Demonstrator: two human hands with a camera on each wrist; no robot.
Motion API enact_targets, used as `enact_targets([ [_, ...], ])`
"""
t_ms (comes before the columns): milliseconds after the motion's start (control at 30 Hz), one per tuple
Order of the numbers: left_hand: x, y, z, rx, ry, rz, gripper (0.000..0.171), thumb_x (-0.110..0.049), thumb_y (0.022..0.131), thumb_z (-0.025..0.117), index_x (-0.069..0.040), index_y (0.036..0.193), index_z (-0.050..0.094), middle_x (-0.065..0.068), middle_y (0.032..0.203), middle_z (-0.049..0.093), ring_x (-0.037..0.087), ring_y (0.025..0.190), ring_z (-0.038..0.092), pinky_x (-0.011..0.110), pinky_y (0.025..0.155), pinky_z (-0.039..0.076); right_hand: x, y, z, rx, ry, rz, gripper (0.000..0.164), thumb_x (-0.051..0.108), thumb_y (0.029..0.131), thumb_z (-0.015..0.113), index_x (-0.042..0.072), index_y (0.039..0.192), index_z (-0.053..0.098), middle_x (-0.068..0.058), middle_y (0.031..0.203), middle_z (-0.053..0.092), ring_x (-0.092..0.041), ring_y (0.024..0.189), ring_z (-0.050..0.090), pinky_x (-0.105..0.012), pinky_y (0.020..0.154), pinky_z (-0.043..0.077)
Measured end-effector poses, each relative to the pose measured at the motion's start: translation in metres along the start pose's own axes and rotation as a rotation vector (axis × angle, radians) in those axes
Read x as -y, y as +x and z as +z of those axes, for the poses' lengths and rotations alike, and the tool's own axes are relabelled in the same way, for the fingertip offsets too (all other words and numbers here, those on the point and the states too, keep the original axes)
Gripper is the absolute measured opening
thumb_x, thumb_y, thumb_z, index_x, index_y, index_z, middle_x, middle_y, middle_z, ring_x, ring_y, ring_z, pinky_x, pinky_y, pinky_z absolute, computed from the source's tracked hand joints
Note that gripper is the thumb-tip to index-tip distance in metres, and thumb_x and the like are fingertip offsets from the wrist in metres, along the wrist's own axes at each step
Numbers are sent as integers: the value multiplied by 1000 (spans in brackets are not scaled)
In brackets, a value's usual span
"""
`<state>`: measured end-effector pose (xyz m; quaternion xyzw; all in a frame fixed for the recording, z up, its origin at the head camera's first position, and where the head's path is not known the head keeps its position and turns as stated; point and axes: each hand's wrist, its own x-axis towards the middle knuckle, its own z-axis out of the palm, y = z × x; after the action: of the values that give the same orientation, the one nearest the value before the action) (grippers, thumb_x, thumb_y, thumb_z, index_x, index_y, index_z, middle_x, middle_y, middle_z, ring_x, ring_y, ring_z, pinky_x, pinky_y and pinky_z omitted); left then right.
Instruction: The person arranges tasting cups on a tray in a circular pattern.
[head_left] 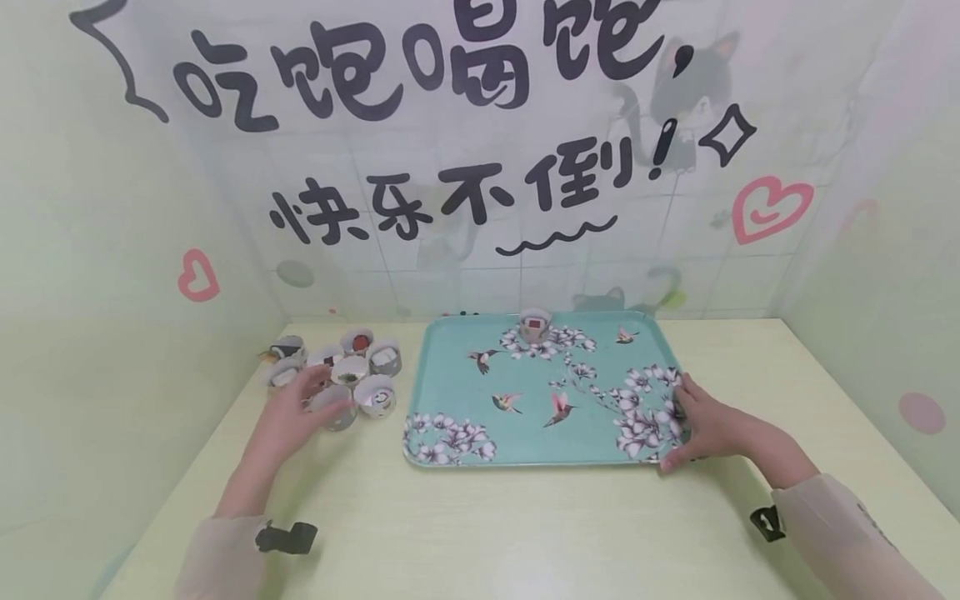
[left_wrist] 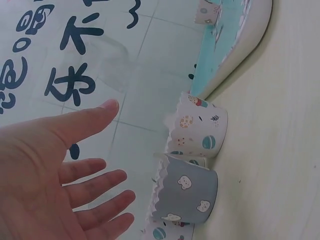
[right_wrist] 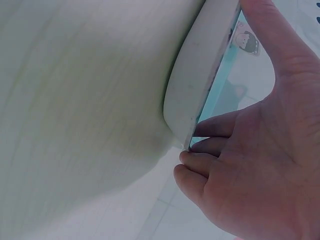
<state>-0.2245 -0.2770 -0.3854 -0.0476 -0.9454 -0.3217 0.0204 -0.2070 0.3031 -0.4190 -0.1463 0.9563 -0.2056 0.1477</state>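
Observation:
My left hand [head_left: 288, 415] hovers at a cluster of small paper baking cups on the left of the table, fingers spread and nothing in its grasp. In the left wrist view a grey cup with white bear faces [left_wrist: 187, 190] stands just beyond the fingertips, beside a white patterned cup [left_wrist: 202, 125]. Several cups hold small items, such as a red piece [head_left: 361, 342] and a smiley-faced piece [head_left: 379, 398]. My right hand [head_left: 716, 427] holds the right front corner of a turquoise tray [head_left: 525, 375], thumb at the front edge and fingers along the right rim [right_wrist: 192, 120].
One paper cup [head_left: 536, 327] with a red-marked item stands at the tray's back edge. The pale wooden table [head_left: 517, 525] meets a white curtain-like backdrop [head_left: 480, 283] with black lettering. Similar panels close off both sides.

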Motion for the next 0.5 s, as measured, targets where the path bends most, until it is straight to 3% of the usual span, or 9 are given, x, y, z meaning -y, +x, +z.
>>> enact_targets([
  [133, 8, -4, -2, -3, 2, -26, 79, -46, 93, 67, 0, 149, 36, 29, 151, 42, 50, 134, 45, 64, 105, 42, 0, 1, 0, 0, 5, 1, 136, 48, 64, 90, -27, 144, 10, -50, 151, -3, -66, 139, 8, -71, 114, 21],
  [500, 23, -15, -3, -37, -27, -45, 71, -37, 93, 70, -6, 148, 41, 26, 149, 47, 49, 133, 47, 61, 106, 43, -3, 1, 2, -7, 0, -1, 135, 49, 64, 90, -27, 144, 12, -49, 152, -1, -66, 140, 10, -71, 114, 22],
])
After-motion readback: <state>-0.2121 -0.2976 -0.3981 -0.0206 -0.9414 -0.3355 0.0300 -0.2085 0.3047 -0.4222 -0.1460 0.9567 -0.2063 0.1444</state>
